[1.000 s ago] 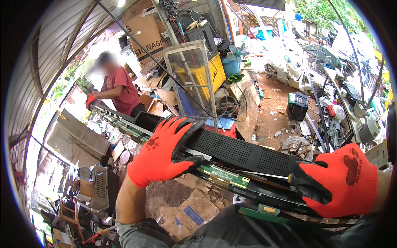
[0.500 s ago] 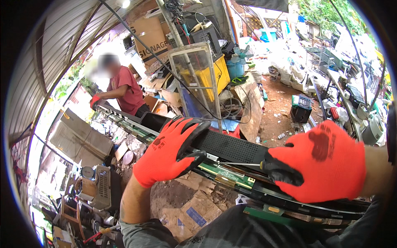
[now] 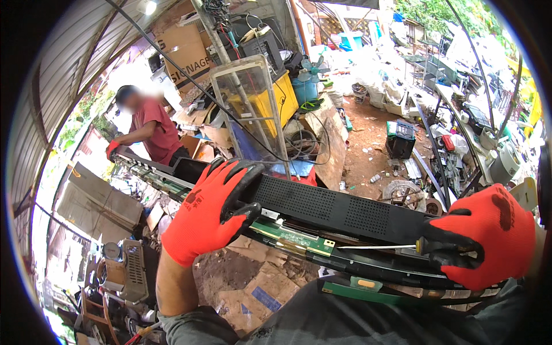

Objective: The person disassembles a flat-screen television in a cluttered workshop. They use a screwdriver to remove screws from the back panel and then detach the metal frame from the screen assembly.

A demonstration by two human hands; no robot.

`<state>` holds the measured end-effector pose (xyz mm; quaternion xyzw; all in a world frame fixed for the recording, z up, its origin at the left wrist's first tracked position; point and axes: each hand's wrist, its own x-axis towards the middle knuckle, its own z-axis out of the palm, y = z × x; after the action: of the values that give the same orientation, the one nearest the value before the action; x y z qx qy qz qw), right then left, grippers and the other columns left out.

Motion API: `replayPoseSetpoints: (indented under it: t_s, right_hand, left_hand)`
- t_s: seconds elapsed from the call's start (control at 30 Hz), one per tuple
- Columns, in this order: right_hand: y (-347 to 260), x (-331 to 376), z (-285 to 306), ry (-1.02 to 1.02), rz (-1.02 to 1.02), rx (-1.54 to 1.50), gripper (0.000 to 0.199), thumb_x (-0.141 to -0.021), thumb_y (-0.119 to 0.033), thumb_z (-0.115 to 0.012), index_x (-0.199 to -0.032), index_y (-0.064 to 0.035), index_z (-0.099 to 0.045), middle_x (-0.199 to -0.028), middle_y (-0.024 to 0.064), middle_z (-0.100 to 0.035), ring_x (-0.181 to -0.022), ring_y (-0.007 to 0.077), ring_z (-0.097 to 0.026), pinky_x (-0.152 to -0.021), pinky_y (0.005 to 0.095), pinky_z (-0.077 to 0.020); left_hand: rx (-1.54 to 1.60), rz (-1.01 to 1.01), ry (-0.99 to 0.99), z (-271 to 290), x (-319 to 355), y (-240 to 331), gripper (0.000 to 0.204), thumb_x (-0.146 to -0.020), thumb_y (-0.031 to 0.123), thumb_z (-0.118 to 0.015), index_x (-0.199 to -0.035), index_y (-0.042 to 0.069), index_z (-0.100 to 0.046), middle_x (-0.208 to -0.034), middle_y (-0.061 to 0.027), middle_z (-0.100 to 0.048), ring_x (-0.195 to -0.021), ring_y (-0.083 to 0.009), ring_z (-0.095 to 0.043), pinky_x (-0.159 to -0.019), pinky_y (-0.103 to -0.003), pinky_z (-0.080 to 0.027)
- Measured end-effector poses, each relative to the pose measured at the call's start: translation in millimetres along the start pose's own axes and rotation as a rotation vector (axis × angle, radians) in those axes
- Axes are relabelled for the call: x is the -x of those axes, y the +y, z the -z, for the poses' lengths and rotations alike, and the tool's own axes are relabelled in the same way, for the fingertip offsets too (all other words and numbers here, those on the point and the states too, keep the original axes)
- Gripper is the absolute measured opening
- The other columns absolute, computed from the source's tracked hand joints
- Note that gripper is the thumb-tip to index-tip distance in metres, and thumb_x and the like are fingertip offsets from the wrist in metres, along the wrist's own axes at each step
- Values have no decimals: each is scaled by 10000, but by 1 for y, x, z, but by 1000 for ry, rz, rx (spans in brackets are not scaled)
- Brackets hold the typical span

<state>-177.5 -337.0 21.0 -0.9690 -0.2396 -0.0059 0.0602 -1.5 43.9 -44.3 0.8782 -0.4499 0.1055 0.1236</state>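
A long black panel [image 3: 368, 215] with perforated patches runs across in front of me, above my lap. My left hand [image 3: 201, 221], in a red glove with black fingertips, grips it with fingers over its upper edge and thumb below. My right hand [image 3: 494, 238], gloved the same, is closed on a screwdriver [image 3: 382, 247] at the panel's right end. Its thin shaft points left along the panel's lower edge; whether the tip touches anything I cannot tell. Under the panel lie a green circuit board [image 3: 293, 238] and dark curved strips [image 3: 379, 270].
At the panel's far left end stands a co-worker in a red shirt [image 3: 152, 129], a red-gloved hand [image 3: 112, 150] at that end. A framed clear sheet [image 3: 247, 109] and yellow bin [image 3: 279, 103] stand ahead. Flattened cardboard [image 3: 264, 296] lies on the ground; scrap piles surround the dirt floor.
My right hand and the screwdriver have moved right and slightly down, showing more of the panel between my hands. The whole view has shifted a little. My left hand keeps its grip.
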Motion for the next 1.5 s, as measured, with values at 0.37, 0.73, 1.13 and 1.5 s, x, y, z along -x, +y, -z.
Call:
replayPoseSetpoints:
  t_s: [0.37,0.73,1.13,1.5]
  right_hand:
    - [2,2,-12,26,15,-123,451,-674,-230,-815,-1095,-89,-732,-847,110,-703,-661,302,-684,-581,390,-536]
    - [4,4,-34,172,58,-168,455,-679,-241,-834,-1087,-71,-725,-796,107,-653,-626,321,-653,-550,414,-507]
    - [-2,-8,-49,347,303,304,470,-637,-239,-768,-1072,-61,-743,-818,59,-592,-641,222,-571,-553,376,-443]
    - [2,-13,-65,401,209,7,497,-623,-165,-820,-1096,-49,-718,-791,78,-586,-625,271,-594,-513,399,-447]
  left_hand:
    - [88,16,-38,5,-7,4,561,-941,252,-579,-1443,8,-519,-1452,-213,-531,-1377,-413,-449,-1188,-483,-303]
    - [71,-48,48,-7,-4,-2,644,-863,266,-699,-1434,24,-528,-1437,-219,-533,-1361,-432,-464,-1183,-506,-314]
    - [142,-259,-189,14,-16,17,686,-823,274,-777,-1447,100,-552,-1458,-188,-534,-1372,-411,-470,-1180,-521,-320]
    - [222,-360,-422,30,-57,36,665,-818,213,-771,-1442,126,-555,-1429,-198,-512,-1362,-418,-449,-1162,-514,-347]
